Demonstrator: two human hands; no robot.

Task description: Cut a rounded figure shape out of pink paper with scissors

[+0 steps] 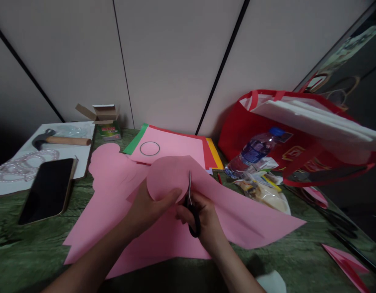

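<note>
A sheet of pink paper [168, 177] is raised over the table, its left part cut to a rounded edge. My left hand [151, 209] grips that rounded part, thumb on top and the other fingers hidden beneath. In my right hand [206, 215] are black-handled scissors [192, 213], their blades pointing away from me at the paper. To the right of the blades the sheet runs out into a long pointed flap [251, 219]. More pink paper [111, 207] lies under my hands, with scalloped edges at its upper left.
A phone [49, 191], a hammer [65, 140] and clear beads [23, 167] lie left. Behind are a small open box [110, 128] and coloured sheets [175, 142] with a ring [150, 148]. A water bottle [251, 154], food packets [264, 189] and a red bag [236, 126] stand right.
</note>
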